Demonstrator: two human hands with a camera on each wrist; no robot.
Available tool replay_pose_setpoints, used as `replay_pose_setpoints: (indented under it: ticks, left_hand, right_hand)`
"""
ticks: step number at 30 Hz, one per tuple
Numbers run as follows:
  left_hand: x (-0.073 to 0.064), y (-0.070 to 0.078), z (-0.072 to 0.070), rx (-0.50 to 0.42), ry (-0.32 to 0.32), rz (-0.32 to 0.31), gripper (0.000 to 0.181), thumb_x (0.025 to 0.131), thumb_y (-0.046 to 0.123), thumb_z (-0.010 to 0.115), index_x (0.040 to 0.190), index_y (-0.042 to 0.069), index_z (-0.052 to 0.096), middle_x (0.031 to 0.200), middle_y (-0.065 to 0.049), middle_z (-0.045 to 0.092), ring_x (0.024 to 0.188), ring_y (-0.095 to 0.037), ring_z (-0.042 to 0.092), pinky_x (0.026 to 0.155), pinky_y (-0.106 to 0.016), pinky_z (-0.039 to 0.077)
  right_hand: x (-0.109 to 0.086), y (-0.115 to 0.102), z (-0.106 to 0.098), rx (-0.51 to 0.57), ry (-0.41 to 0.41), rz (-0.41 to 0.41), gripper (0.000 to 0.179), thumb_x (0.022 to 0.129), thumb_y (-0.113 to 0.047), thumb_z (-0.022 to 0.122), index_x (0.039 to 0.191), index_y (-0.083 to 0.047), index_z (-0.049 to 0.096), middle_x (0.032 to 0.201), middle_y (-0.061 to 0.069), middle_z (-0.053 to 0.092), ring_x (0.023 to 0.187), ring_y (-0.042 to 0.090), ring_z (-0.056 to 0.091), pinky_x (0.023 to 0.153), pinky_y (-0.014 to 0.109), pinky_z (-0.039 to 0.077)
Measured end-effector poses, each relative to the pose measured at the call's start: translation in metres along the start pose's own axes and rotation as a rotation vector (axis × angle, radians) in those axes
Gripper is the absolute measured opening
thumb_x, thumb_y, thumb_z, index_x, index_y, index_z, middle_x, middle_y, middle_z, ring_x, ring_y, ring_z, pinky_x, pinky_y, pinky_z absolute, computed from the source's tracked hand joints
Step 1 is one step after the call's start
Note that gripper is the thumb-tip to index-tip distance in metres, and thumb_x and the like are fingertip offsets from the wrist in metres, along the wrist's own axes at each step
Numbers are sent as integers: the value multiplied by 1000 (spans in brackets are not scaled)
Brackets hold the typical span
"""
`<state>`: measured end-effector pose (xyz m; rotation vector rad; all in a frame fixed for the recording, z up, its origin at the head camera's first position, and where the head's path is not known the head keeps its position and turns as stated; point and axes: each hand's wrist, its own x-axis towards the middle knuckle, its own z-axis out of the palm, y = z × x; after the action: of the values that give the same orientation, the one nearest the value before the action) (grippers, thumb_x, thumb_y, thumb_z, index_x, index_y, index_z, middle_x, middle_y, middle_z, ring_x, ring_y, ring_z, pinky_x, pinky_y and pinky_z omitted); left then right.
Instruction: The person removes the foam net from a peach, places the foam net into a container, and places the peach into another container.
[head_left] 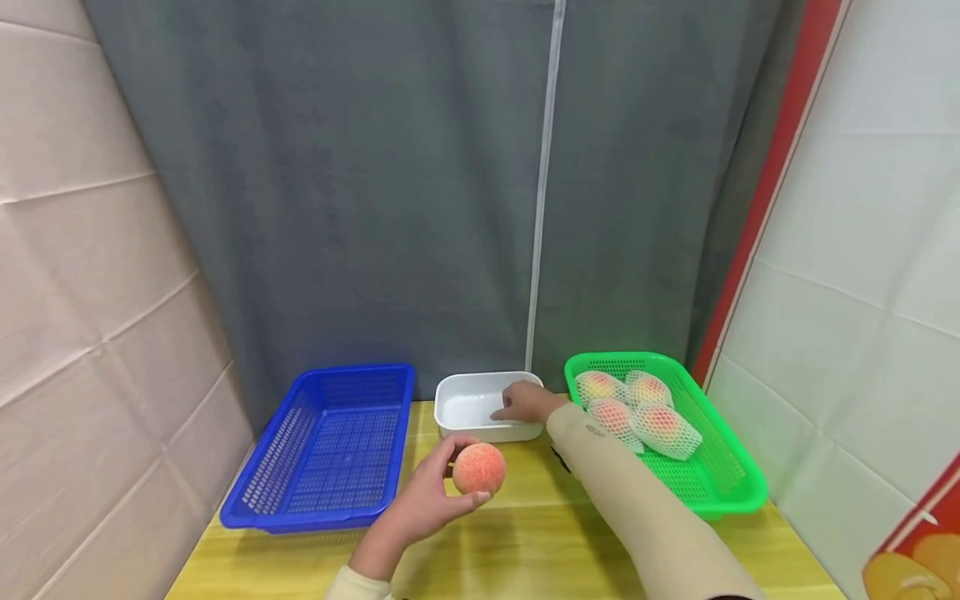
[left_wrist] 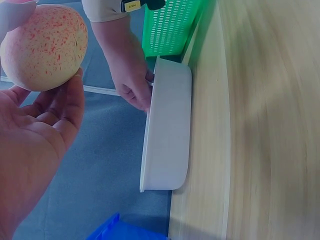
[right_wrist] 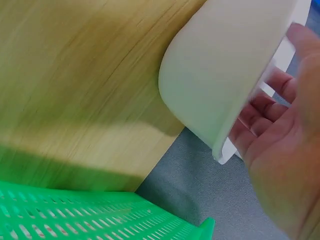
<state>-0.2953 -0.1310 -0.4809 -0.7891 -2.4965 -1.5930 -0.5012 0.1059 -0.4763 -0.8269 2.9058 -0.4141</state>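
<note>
My left hand (head_left: 431,500) holds a peach (head_left: 480,468) between thumb and fingers, above the table in front of the white tub. In the left wrist view the peach (left_wrist: 47,50) is pale with red speckles. My right hand (head_left: 525,402) reaches over the right end of the white tub (head_left: 468,433), fingers bent down into it. The tub's wall (right_wrist: 215,65) hides those fingertips in the right wrist view, and I cannot tell whether they pinch anything. In the green basket (head_left: 720,417) on the right lie several peaches (head_left: 611,417) in white foam nets.
A blue basket (head_left: 405,417) with slotted sides stands left of the tub. All of it rests on a wooden table (head_left: 480,558). A grey curtain (head_left: 360,208) hangs close behind, with pale cloth walls at left and right.
</note>
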Motion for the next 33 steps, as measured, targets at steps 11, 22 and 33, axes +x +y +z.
replay_pose_setpoints:
  ticks: [11,22,33]
  left_hand:
    - [0,1,0,4,5,1,65,89,26,94,144,23,59,135,2,66,118,-20,67,100,-38,59]
    - [-2,1,-1,5,8,8,66,89,24,94,144,20,59,135,1,67,117,-20,68,100,-39,59]
    - [-4,2,-5,20,17,6,67,89,26,94,145,19,58,137,-1,66,117,-22,68,99,-36,59]
  right_hand:
    - [7,1,8,-61,23,10,19,94,-9,89,107,-4,76,92,3,70,86,22,61,93,42,59]
    - [9,7,15,-65,-29,76,36,96,-8,87,131,-6,78,130,11,77,115,27,69,114,46,54]
    - [16,6,15,-78,-50,66,34,97,-7,84,130,-4,78,128,14,77,115,29,70,114,47,53]
